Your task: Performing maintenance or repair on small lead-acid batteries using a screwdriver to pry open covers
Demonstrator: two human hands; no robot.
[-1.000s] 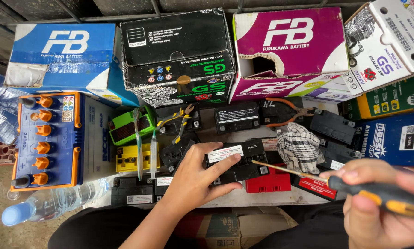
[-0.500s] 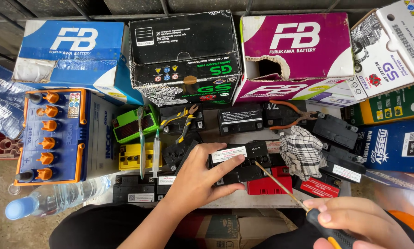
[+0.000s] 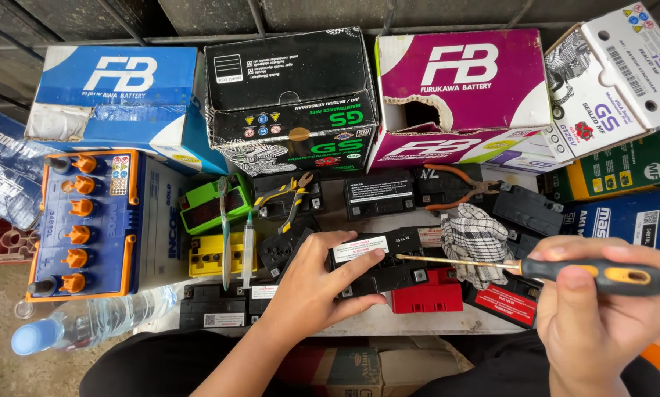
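Head view, looking down on a cluttered bench. We see the left hand (image 3: pixel 311 290) spread over a small black battery (image 3: pixel 378 261), fingers and thumb clasping its near edge so that it sits steady among other small batteries, just left of a red battery (image 3: pixel 427 299). The right hand (image 3: pixel 594 309) is closed around the black-and-orange handle of a screwdriver (image 3: pixel 536 269). Compared with half a second ago, we find this hand raised from the lower edge of the frame and the shaft swung nearly level, its tip now just beside the black battery's right end. We read this as the tool being brought to that battery. A checked cloth (image 3: pixel 477 239) lies behind the shaft
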